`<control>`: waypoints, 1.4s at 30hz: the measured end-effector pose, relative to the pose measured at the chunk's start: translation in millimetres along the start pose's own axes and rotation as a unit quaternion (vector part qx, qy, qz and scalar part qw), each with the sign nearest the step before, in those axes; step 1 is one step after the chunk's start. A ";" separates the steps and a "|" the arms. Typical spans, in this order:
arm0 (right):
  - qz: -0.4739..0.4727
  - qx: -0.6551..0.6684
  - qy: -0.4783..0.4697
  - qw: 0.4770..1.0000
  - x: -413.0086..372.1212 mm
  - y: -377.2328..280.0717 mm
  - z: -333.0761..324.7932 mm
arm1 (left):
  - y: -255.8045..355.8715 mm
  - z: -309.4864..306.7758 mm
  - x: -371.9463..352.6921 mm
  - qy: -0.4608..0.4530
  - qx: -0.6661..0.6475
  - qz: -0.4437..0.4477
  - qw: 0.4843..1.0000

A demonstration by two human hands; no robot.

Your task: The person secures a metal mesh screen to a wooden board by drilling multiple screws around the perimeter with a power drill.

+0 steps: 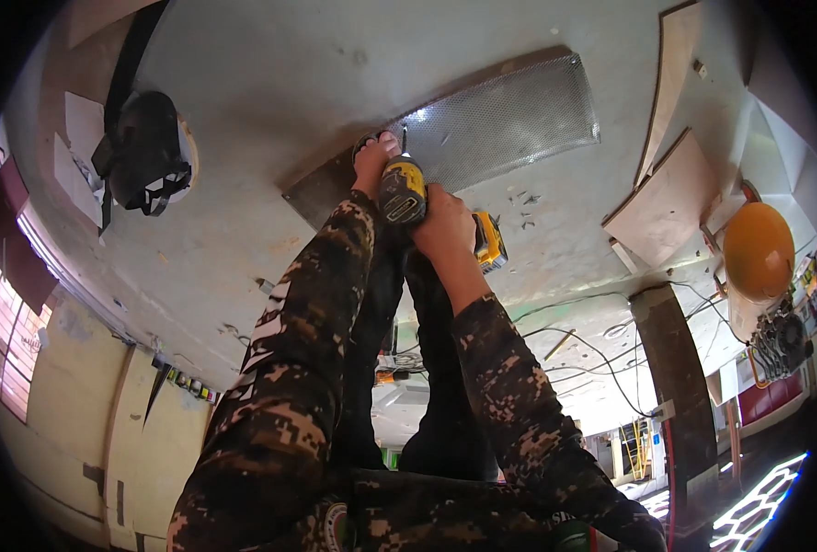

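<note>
My right hand (447, 225) grips the handle of a yellow and black cordless drill (402, 190), its battery showing beyond my wrist. The bit points away from me at a perforated metal sheet (509, 115). My left hand (371, 166) is beside the drill's nose, fingers bent and pressed together over the sheet. What its fingertips pinch, if anything, is hidden. The long sheet lies at a slant on a grey surface (270, 101), reaching from left of my hands to the upper right.
Small dark bits (526, 201) lie right of the drill. A black object with straps (151, 152) is at the left. Thin boards (661, 198) lie at the right, near a yellow-orange rounded object (758, 250). Black cables (601, 361) run across the lower right.
</note>
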State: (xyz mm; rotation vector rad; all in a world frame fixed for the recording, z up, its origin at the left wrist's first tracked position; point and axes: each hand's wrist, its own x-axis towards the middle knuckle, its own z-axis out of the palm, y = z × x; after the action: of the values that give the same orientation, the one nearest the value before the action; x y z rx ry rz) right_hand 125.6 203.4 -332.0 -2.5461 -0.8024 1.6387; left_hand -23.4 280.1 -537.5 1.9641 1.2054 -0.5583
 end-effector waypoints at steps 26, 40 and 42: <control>0.052 -0.089 -0.081 0.991 2.9 -28.6 -32.4 | 152.7 -141.0 -90.2 0.183 -0.290 -0.347 0.873; 0.043 -0.105 -0.084 0.990 8.2 -26.6 -34.9 | 149.7 -130.4 -89.1 0.234 -0.313 -0.328 0.860; 0.044 -0.111 -0.086 0.989 8.9 -28.2 -35.9 | 148.4 -130.8 -89.1 0.227 -0.315 -0.332 0.860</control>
State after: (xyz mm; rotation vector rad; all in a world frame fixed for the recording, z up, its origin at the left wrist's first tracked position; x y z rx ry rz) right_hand 147.5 241.0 -315.5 -2.6454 -0.9479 1.9196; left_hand 64.8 292.0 -339.6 1.1075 2.0732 0.0267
